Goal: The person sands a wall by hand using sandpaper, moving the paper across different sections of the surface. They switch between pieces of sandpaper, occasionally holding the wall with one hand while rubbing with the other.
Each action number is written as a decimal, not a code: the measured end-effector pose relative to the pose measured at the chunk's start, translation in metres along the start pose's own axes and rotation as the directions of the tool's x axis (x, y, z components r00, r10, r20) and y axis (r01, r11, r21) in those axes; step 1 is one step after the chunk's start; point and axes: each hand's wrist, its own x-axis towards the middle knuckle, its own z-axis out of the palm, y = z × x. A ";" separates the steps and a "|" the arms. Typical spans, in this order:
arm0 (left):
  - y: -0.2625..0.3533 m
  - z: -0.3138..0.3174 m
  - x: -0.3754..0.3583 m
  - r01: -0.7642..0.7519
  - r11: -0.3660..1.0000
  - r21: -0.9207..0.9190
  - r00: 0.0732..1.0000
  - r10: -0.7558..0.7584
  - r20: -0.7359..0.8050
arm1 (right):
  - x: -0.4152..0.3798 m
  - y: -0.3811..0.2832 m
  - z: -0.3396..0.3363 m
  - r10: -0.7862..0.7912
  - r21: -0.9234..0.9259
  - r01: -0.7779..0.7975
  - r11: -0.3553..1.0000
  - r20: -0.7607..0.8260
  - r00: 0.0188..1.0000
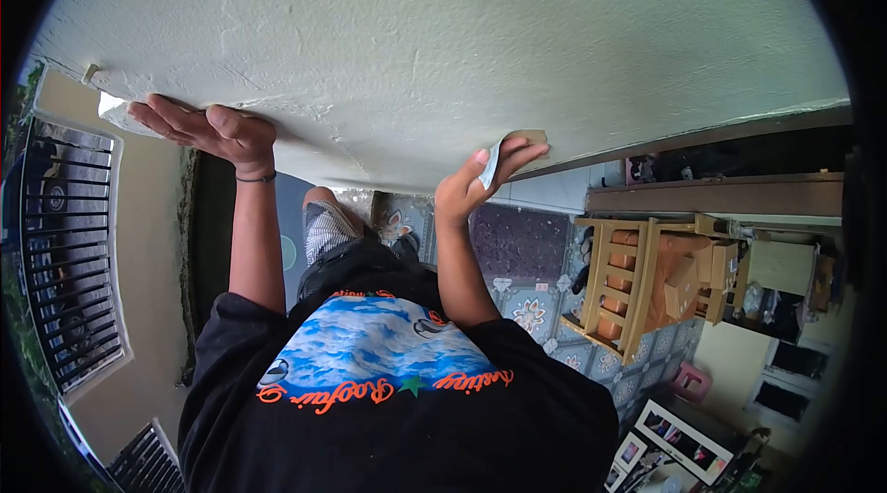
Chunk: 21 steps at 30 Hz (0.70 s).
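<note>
A rough, pale painted wall (416, 40) spans the top of the view. My left hand (208, 130) rests against its lower left edge, fingers stretched out and holding nothing. On the right, my right hand (471, 183) grips a small folded piece of sandpaper (492, 164), whitish on one face and tan on the other. The sandpaper passes between thumb and fingers, and the fingertips press its far end at the wall's surface. A dark band circles my left wrist.
A barred window (74, 243) is set in the wall at left. At right stand a wooden bench (621, 285) with cardboard boxes (684, 288), a pink stool (691, 382) and a white-framed cabinet (684, 442). A dark mat (522, 242) lies on the patterned tile floor (528, 316).
</note>
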 end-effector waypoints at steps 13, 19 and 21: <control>-0.002 0.002 -0.002 -0.004 1.000 -0.004 1.000 0.004 0.000 | 0.006 0.000 -0.007 0.032 -0.060 -0.031 0.998 0.025 0.999; -0.003 -0.002 -0.004 -0.022 1.000 0.010 1.000 0.022 0.000 | 0.065 -0.019 -0.016 0.077 0.051 -0.071 0.996 -0.143 0.987; -0.004 0.000 -0.004 -0.018 1.000 0.011 1.000 0.018 -0.006 | 0.035 -0.016 0.002 0.053 -0.047 -0.058 0.997 -0.115 0.992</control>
